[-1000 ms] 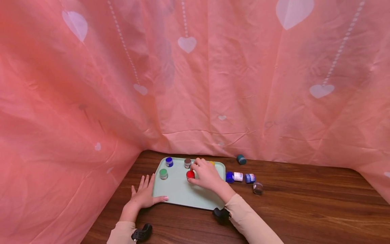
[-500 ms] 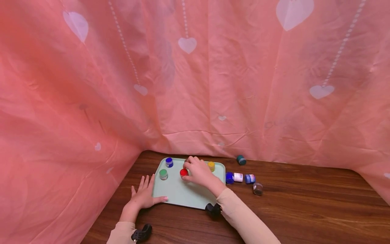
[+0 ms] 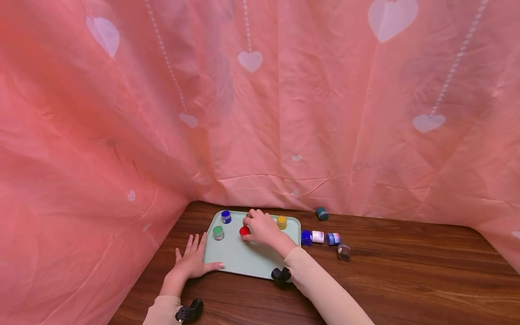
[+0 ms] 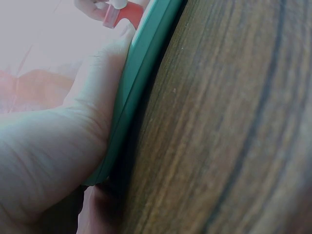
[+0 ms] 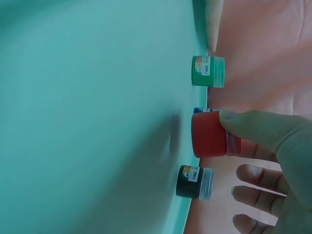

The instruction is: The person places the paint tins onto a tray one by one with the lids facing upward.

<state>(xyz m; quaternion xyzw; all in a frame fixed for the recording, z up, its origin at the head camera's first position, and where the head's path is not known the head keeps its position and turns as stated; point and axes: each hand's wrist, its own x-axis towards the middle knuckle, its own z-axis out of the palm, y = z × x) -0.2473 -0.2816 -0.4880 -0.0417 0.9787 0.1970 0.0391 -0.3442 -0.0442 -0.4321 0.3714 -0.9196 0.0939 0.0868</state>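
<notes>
My right hand (image 3: 263,229) pinches a small red paint jar (image 5: 209,134) between thumb and forefinger, over the pale green tray (image 3: 239,262). The other fingers stay spread in the right wrist view. Near that jar stand a green paint jar (image 3: 218,233), a blue paint jar (image 3: 225,217) and a dark paint jar (image 5: 187,182), which the right hand mostly hides in the head view. A yellow paint jar (image 3: 281,222) is behind the right hand. My left hand (image 3: 192,259) lies with fingers spread at the tray's near left corner, its thumb along the rim.
Right of the tray, several jars lie on the wooden table (image 3: 406,266): a blue jar (image 3: 306,237), a white jar (image 3: 318,237), another blue jar (image 3: 334,239), a brown jar (image 3: 344,252) and a teal jar (image 3: 322,214). A pink curtain (image 3: 325,113) surrounds the table.
The right hand has shifted left with the red jar, mostly in the first half second. The yellow jar came into fuller view and the brown-lidded one went behind the hand. My left hand stays put.
</notes>
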